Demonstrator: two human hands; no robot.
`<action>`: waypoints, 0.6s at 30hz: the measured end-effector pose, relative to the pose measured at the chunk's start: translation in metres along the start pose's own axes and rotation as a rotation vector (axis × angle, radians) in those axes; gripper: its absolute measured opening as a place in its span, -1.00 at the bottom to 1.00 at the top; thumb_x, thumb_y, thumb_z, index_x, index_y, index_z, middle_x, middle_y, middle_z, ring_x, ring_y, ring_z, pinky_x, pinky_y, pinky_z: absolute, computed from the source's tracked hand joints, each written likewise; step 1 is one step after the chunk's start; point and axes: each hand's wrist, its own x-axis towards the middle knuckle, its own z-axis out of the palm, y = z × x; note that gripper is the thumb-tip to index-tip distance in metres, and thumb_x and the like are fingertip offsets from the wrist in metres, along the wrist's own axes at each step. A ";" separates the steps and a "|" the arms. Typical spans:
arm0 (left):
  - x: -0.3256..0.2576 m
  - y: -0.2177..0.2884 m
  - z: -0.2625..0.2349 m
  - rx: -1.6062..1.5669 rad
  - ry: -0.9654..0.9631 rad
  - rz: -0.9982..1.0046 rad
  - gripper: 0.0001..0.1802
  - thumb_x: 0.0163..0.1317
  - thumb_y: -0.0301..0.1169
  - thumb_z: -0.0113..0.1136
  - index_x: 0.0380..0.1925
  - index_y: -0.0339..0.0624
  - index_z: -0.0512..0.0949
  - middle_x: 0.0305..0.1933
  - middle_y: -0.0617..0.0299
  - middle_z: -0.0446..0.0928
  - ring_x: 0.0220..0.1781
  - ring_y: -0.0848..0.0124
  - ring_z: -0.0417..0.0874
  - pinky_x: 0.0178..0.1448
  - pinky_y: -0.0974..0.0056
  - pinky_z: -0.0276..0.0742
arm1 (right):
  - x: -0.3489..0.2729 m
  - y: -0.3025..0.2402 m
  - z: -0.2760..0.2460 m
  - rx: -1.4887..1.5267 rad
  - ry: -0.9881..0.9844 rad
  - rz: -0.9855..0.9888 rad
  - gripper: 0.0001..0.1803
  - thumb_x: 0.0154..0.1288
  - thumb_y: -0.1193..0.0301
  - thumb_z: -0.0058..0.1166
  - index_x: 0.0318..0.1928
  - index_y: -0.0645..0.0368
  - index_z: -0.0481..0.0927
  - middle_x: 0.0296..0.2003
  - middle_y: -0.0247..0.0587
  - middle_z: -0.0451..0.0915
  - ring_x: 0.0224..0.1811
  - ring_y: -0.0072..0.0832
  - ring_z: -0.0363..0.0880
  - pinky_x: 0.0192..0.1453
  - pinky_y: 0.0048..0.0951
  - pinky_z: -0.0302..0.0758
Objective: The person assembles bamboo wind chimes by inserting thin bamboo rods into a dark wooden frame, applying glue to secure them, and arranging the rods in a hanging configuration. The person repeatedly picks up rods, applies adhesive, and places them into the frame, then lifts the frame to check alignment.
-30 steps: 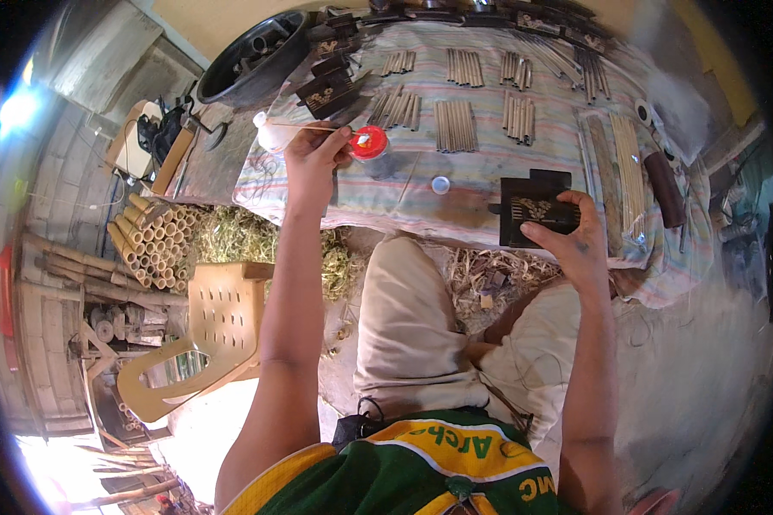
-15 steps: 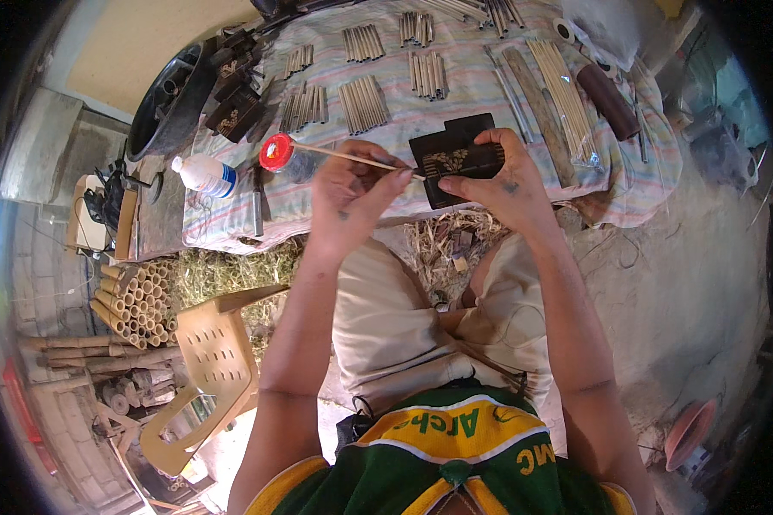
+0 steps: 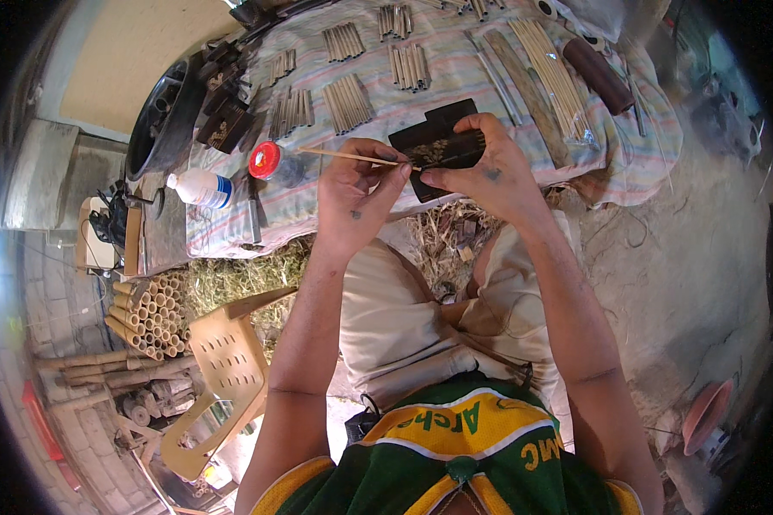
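Note:
My left hand pinches a thin, pale wooden stick between thumb and fingers. The stick points right, and its end meets or lies very close to a dark, flat, stepped-outline piece. Pale floral decoration marks that piece's face. My right hand grips it from the right, thumb along the lower edge and fingers at the upper right. Both hands are held up over the table's near edge, thumbs close together. I cannot make out whether the stick's tip touches the decoration.
Bundles of short tubes lie on the striped cloth. A red-lidded jar and white bottle stand left. More dark decorated pieces sit by a black basin. Long sticks in plastic lie right; a plastic chair stands lower left.
The whole view has shifted slightly. The stick lies more level than before, and the dark piece is tilted a little differently. Both hands keep their hold.

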 end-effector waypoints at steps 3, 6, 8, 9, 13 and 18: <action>0.000 -0.001 0.000 0.029 0.002 0.001 -0.78 0.22 -0.68 0.24 -0.17 -0.35 0.44 -0.19 0.19 0.56 -0.14 0.53 0.61 -0.09 0.44 0.55 | 0.000 0.000 0.001 0.004 -0.001 -0.010 -0.19 -0.26 0.25 0.58 0.01 0.26 0.40 -0.16 0.02 0.62 -0.07 -0.27 0.61 0.01 -0.36 0.51; 0.000 -0.001 0.000 0.052 -0.002 0.007 -0.74 0.21 -0.72 0.22 -0.15 -0.32 0.41 -0.15 0.13 0.58 -0.12 0.51 0.59 -0.09 0.45 0.54 | 0.000 -0.001 0.001 0.031 -0.012 -0.009 -0.20 -0.24 0.26 0.58 0.00 0.26 0.40 -0.19 0.00 0.63 -0.11 -0.28 0.62 0.00 -0.36 0.52; -0.001 -0.001 0.000 0.054 -0.007 0.012 -0.72 0.21 -0.74 0.21 -0.13 -0.31 0.40 -0.14 0.10 0.59 -0.12 0.50 0.58 -0.08 0.45 0.53 | -0.001 -0.002 0.000 0.052 -0.015 0.006 -0.21 -0.24 0.27 0.58 0.00 0.25 0.40 -0.21 -0.01 0.64 -0.13 -0.28 0.63 -0.02 -0.36 0.52; -0.001 -0.001 0.000 0.052 -0.010 0.014 -0.73 0.21 -0.74 0.21 -0.14 -0.32 0.40 -0.14 0.11 0.59 -0.12 0.51 0.58 -0.08 0.45 0.53 | -0.001 -0.002 0.000 0.057 -0.016 0.006 -0.21 -0.23 0.27 0.58 0.00 0.26 0.40 -0.22 -0.01 0.64 -0.14 -0.29 0.63 -0.03 -0.36 0.52; 0.000 -0.001 0.001 0.065 0.013 0.020 -0.79 0.21 -0.65 0.26 -0.18 -0.36 0.46 -0.21 0.20 0.57 -0.17 0.53 0.62 -0.07 0.44 0.58 | -0.001 -0.002 0.000 0.018 -0.015 -0.004 -0.22 -0.23 0.27 0.58 0.00 0.26 0.40 -0.24 -0.02 0.65 -0.16 -0.31 0.63 -0.05 -0.37 0.53; 0.002 0.000 0.001 0.164 -0.004 0.042 -0.75 0.22 -0.69 0.24 -0.14 -0.33 0.43 -0.18 0.15 0.59 -0.17 0.54 0.59 -0.13 0.46 0.53 | -0.001 -0.004 0.000 0.019 -0.021 0.006 -0.21 -0.22 0.27 0.58 0.01 0.26 0.39 -0.23 -0.02 0.64 -0.15 -0.31 0.63 -0.05 -0.37 0.53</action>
